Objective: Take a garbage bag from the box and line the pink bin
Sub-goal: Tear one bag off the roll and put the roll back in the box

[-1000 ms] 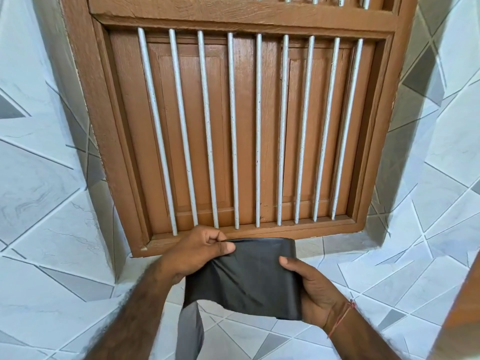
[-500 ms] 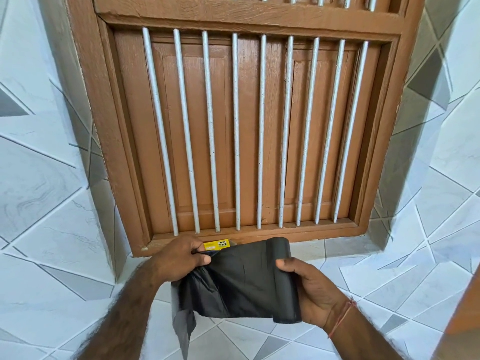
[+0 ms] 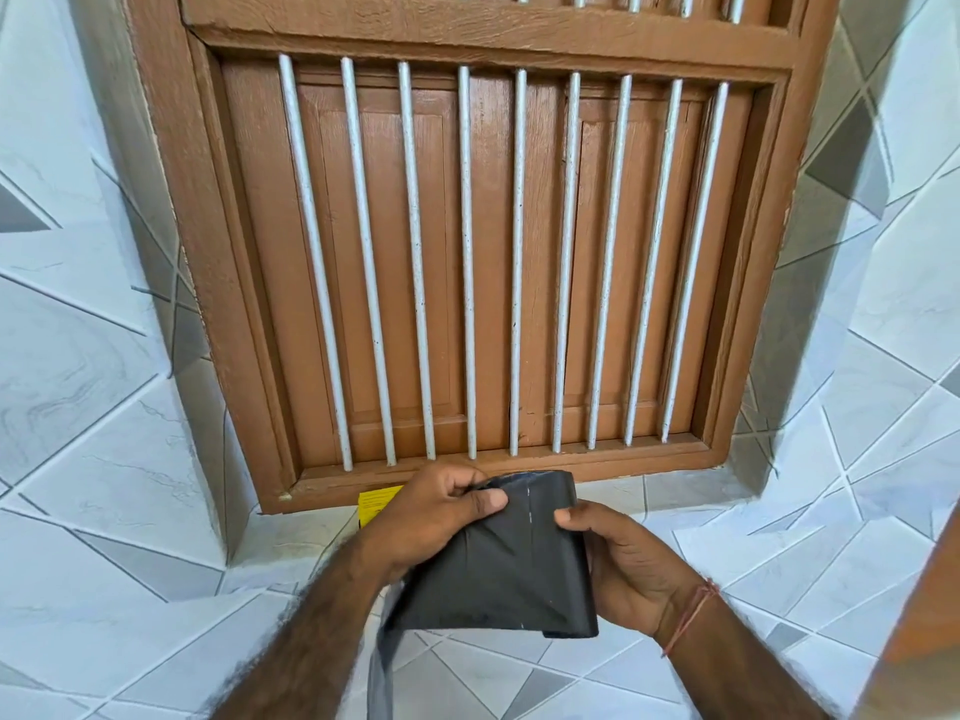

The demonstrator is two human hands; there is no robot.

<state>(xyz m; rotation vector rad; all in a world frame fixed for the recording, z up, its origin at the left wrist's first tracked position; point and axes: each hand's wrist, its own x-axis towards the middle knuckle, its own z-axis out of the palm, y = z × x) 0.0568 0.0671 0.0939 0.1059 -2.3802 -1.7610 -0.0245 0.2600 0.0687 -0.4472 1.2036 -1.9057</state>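
Between the two hands sits one black garbage bag roll (image 3: 506,563): left hand (image 3: 431,517) pinches its top edge, right hand (image 3: 626,563) grips its side.

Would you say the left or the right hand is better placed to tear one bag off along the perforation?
Probably the left hand: it pinches the loose end beside the perforation line, while the right hand grips the garbage bag roll.

1. A brown wooden window frame (image 3: 483,23) holds closed shutters (image 3: 395,262) behind white vertical bars (image 3: 467,262).
2. White marbled wall tiles (image 3: 78,356) with grey triangular insets surround it, evenly daylit.
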